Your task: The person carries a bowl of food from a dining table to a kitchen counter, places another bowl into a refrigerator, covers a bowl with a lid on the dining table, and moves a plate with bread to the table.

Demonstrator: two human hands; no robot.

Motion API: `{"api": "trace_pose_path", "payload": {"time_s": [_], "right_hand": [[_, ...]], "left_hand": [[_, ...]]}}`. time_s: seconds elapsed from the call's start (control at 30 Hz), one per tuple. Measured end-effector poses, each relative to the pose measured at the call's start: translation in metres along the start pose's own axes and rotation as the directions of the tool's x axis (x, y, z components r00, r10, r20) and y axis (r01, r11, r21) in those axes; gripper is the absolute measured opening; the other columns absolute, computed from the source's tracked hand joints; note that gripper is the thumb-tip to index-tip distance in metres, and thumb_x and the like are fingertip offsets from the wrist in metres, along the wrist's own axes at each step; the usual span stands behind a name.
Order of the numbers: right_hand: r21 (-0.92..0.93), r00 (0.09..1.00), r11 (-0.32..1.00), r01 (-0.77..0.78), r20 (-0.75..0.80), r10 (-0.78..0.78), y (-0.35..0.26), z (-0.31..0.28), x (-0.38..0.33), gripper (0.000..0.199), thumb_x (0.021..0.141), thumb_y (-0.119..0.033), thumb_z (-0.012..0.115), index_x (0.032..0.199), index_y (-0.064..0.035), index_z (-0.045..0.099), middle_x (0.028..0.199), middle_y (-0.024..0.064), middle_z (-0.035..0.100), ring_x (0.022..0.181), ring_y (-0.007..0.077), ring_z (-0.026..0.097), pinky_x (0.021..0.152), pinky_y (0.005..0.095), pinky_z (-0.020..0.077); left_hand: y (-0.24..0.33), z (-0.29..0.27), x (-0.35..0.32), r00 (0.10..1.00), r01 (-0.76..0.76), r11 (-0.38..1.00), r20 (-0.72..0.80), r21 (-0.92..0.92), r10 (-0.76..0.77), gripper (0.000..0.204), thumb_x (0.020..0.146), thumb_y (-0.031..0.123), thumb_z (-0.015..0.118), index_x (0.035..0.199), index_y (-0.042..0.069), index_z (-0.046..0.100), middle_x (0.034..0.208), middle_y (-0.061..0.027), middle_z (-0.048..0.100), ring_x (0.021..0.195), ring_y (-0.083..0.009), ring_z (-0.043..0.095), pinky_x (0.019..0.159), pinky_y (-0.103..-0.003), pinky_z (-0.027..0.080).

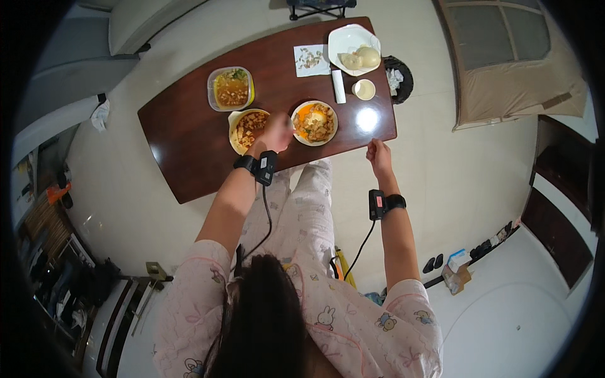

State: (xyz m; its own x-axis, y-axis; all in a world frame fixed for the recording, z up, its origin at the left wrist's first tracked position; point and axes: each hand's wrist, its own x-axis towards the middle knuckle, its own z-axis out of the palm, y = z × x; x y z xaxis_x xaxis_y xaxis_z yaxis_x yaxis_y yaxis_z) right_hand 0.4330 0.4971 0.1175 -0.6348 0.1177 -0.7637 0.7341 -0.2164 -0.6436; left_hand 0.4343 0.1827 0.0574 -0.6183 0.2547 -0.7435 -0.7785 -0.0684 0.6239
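Head view: bowl (314, 123) between hands

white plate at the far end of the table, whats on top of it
On the white plate lie two pale round buns, side by side toward its near right edge. The rest shows bare white. What lies beneath the buns is covered.

Round bowl (314, 123), orange-brown food, near table edge; yellow bowl (247, 129), cubed food, just left.

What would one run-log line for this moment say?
left hand: over table between tofu bowl and round dish | right hand: at table edge, closed, holds nothing visible
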Motion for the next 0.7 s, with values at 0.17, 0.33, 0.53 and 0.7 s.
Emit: {"api": "trace_pose_path", "payload": {"time_s": [0.17, 0.33, 0.53, 0.7], "right_hand": [[-0.399, 0.999, 0.917, -0.014, 0.036, 0.031, 0.058, -0.011, 0.127, 0.028, 0.083, -0.023, 0.046, 0.092, 0.0007, 0.057, 0.082, 0.0071, 0.056, 0.075, 0.0172, 0.052, 0.067, 0.0269, 0.0409], [-0.6, 0.987, 0.786, 0.146, 0.148, -0.071, 0.087, 0.027, 0.162, 0.04, 0.085, -0.025, 0.045, 0.115, 0.0009, 0.047, 0.119, 0.0136, 0.047, 0.11, 0.0258, 0.044, 0.09, 0.0317, 0.036], [-0.323, 0.965, 0.939, -0.116, 0.187, 0.184, 0.063, 0.052, 0.166, 0.044, 0.087, -0.024, 0.044, 0.129, -0.0154, 0.035, 0.127, 0.0067, 0.039, 0.115, 0.021, 0.037, 0.091, 0.0356, 0.035], [-0.334, 0.921, 0.903, -0.27, 0.185, 0.344, 0.049, 0.043, 0.167, 0.046, 0.087, -0.027, 0.041, 0.131, -0.0169, 0.031, 0.13, 0.0056, 0.034, 0.116, 0.0236, 0.036, 0.091, 0.0395, 0.0338]], "left_hand": [[-0.007, 0.035, 0.064, 0.717, 0.541, 0.667, -0.134, -0.513, -0.684, 0.081, 0.077, 0.06, 0.039, 0.13, 0.001, 0.02, 0.124, -0.0152, 0.031, 0.109, -0.0269, 0.035, 0.089, -0.038, 0.034], [-0.049, 0.035, 0.103, 0.775, 0.321, 0.718, -0.265, -0.618, -0.574, 0.076, 0.08, 0.058, 0.036, 0.136, 0.015, 0.008, 0.139, -0.012, 0.015, 0.125, -0.0292, 0.019, 0.101, -0.045, 0.014], [-0.044, 0.038, 0.118, 0.836, 0.164, 0.724, -0.295, -0.67, -0.462, 0.066, 0.081, 0.056, 0.034, 0.135, 0.022, 0.017, 0.135, -0.0101, 0.025, 0.122, -0.0325, 0.022, 0.101, -0.046, 0.009], [-0.031, 0.04, 0.107, 0.863, 0.269, 0.744, -0.19, -0.612, -0.468, 0.064, 0.081, 0.056, 0.036, 0.133, 0.022, 0.021, 0.133, -0.0097, 0.028, 0.122, -0.0342, 0.021, 0.101, -0.045, 0.007]]}}
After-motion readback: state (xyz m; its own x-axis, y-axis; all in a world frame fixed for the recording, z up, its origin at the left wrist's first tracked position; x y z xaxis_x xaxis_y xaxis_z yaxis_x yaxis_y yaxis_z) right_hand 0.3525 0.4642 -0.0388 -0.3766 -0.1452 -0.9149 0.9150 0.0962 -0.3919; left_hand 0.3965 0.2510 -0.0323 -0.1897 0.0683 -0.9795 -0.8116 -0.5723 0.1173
